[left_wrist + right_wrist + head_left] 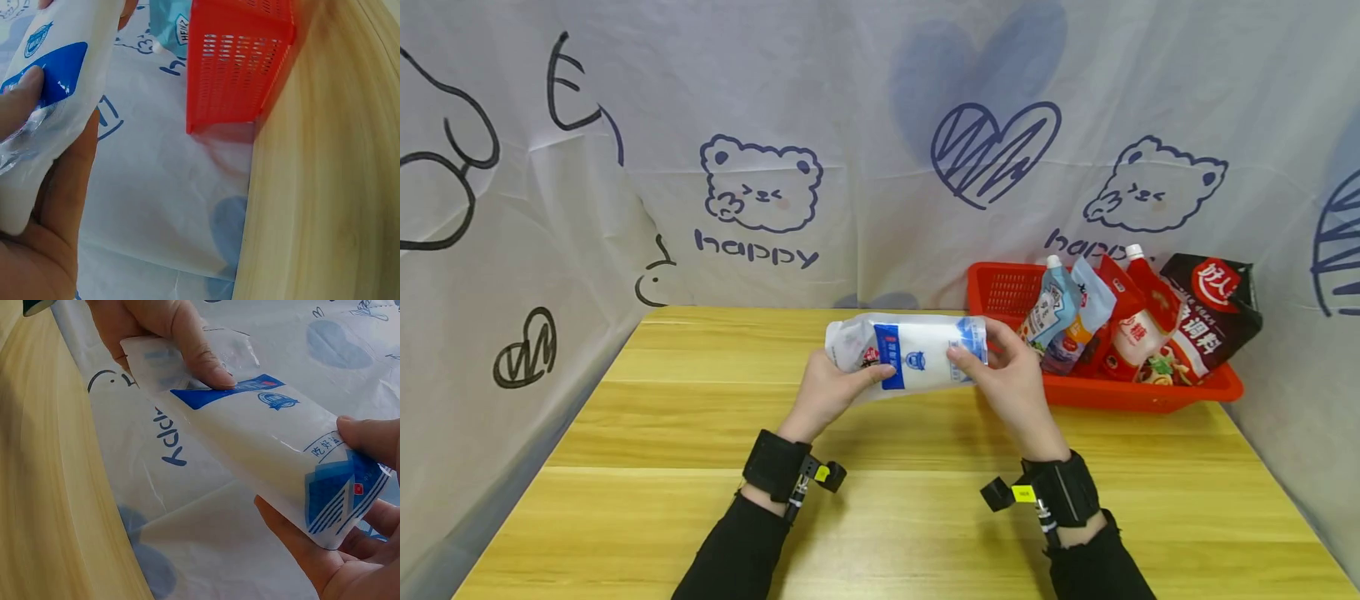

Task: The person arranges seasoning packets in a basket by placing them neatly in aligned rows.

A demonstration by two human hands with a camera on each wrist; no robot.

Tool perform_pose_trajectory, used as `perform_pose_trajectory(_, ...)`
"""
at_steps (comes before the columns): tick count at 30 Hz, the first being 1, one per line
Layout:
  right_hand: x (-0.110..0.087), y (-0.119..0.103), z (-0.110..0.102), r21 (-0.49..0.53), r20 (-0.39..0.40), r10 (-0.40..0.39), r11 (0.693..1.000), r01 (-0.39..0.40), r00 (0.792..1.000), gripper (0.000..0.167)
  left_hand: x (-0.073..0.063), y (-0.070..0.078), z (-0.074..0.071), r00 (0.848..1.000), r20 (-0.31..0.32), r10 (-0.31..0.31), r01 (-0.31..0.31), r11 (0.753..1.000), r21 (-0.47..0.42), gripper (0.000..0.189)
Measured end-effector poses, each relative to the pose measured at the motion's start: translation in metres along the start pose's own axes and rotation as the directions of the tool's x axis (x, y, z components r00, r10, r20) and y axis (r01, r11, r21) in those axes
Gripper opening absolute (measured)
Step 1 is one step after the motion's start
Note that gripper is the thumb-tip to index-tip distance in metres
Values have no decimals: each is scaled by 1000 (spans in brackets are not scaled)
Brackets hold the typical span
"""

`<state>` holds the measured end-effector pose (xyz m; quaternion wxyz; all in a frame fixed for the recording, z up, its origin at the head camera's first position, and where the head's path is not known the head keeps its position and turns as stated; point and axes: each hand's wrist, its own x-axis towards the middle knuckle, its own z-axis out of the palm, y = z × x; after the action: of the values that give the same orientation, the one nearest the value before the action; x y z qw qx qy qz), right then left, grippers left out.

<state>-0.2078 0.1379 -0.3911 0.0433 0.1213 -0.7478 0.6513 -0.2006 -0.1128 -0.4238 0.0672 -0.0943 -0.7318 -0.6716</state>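
A white plastic pouch with blue printing, filled with something white, is held up above the table between both hands. My left hand grips its left end, thumb on the blue label and fingers behind. At the other end, my right hand pinches the pouch, its thumb pressing the front. In the right wrist view the pouch lies slanted, with its left end clear and slack. The left wrist view shows the left thumb on the blue print.
A red plastic basket stands at the back right of the wooden table. It holds a light-blue spouted pouch, a red spouted pouch, a black seasoning bag and other packets. A patterned cloth hangs behind.
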Motion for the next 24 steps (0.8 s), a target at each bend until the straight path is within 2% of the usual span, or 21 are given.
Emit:
perform_pose_trajectory(5, -1, -1, 0, 18, 25, 28, 999, -28, 999, 54, -1, 4, 0, 999, -37, 38, -38, 999, 1, 36)
perform_pose_trajectory(10, 0, -3, -3, 0, 67, 37, 999, -38, 997, 55, -3, 10, -1, 997, -44, 68, -67, 997, 23, 37)
perform_pose_trajectory(18, 2, -1, -7, -124, 102, -44, 991, 57, 994, 60, -4, 13, -5, 992, -34, 118, -115, 989, 91, 34)
perform_pose_trajectory(24, 2, 2, -8, -213, 158, -95, 969, 128, 983, 55, -4, 12, -4, 985, 34, 170, -174, 968, 181, 25)
